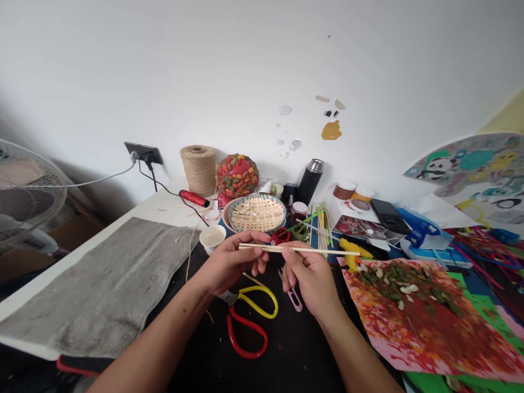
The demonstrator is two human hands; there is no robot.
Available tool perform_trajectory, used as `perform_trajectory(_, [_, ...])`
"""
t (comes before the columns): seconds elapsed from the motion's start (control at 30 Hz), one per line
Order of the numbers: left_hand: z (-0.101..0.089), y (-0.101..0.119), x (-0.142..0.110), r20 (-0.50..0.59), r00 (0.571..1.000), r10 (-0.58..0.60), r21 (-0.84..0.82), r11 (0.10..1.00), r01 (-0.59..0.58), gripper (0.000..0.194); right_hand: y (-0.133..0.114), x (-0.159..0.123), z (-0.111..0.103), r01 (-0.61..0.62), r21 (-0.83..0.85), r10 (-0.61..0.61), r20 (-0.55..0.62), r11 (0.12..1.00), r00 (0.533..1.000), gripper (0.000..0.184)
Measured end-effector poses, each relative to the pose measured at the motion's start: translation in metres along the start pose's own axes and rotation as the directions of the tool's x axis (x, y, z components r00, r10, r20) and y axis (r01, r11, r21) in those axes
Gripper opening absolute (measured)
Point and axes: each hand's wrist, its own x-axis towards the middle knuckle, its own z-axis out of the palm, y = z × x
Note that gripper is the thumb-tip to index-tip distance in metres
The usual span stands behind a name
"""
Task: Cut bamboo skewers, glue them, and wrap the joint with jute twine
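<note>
Above the black work surface, a thin pale wooden stick (338, 252) is held level between my two hands. At its left end a second stick seems to lie alongside. My left hand (235, 256) pinches it near that end between thumb and fingers. Closer to the middle, my right hand (307, 270) grips it with the thumb on top, and the longer part juts out to the right. Below my hands lie large scissors (248, 355) with one red and one yellow handle. A small tool with a pink handle (295, 300) lies under my right hand.
Behind my hands stand a woven basket (257, 215), a white cup (212, 236), a twine spool (198, 169) and a black flask (310, 183). To the right are a yellow glue gun (356, 251) and a paint-covered sheet (426, 327). A grey cloth (102, 284) covers the left side.
</note>
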Motion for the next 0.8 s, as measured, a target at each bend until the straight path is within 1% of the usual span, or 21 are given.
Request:
perform_trajectory(0.1, [0.0022,0.0003,0.0006,-0.007,1.0,-0.023,-0.051,0.998,0.023,0.03,0.0013,-0.0004,0.0003,0.011,-0.019,-0.01,0.004,1.0,1.0,0.043])
perform_trajectory(0.17, [0.0036,-0.0001,0.001,-0.006,1.0,-0.013,-0.045,0.999,0.013,0.029,0.0025,-0.0008,0.0005,0.016,-0.03,-0.016,0.008,0.999,1.0,0.043])
perform_trajectory(0.27, [0.0047,-0.0019,0.001,-0.013,0.999,0.038,0.028,0.999,-0.037,0.031,0.0041,-0.0011,0.0008,0.019,-0.026,-0.018,0.013,0.999,1.0,0.043])
perform_trajectory(0.37, [0.0048,-0.0049,0.0003,-0.023,0.997,0.067,0.148,0.987,-0.063,0.033,0.0047,-0.0012,0.0012,0.025,-0.007,-0.025,0.004,1.0,1.0,0.043])
perform_trajectory(0.47, [0.0049,-0.0072,-0.0003,-0.037,0.997,0.062,0.242,0.969,-0.051,0.037,0.0046,-0.0017,0.0017,0.031,-0.004,-0.031,-0.01,1.0,0.999,0.041])
perform_trajectory(0.6, [0.0057,-0.0063,-0.0006,-0.053,0.996,0.074,0.312,0.949,-0.054,0.044,0.0045,-0.0028,0.0019,0.033,-0.015,-0.033,0.005,0.999,0.999,0.042])
perform_trajectory(0.7, [0.0071,-0.0038,-0.0013,-0.045,0.997,0.063,0.376,0.926,-0.042,0.045,0.0038,-0.003,0.0014,0.044,-0.026,-0.044,0.005,0.999,0.999,0.041])
perform_trajectory(0.8, [0.0075,-0.0022,-0.002,-0.031,0.999,0.039,0.4,0.916,-0.023,0.046,0.0035,-0.0027,0.0009,0.052,-0.035,-0.052,0.009,0.998,0.999,0.04])
